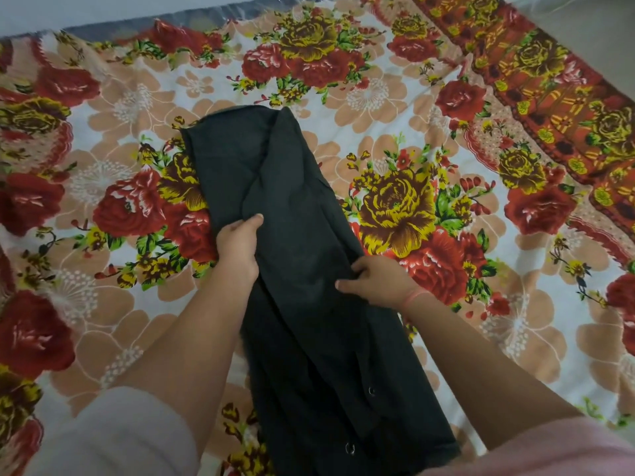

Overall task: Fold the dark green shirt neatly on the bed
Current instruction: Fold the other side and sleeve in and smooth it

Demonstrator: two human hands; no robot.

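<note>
Shirt (302, 214) laid on the bed (113, 108), frame centre.
Its side edges are held by left grip (238, 250) and right grip (376, 280).

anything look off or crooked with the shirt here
Nothing damaged or spilled. The shirt lies slanted across the bedsheet, and its far end is uneven, one flap overlapping at an angle. The left hand and right hand grip its side edges. The bedsheet is rumpled at the right.
</note>
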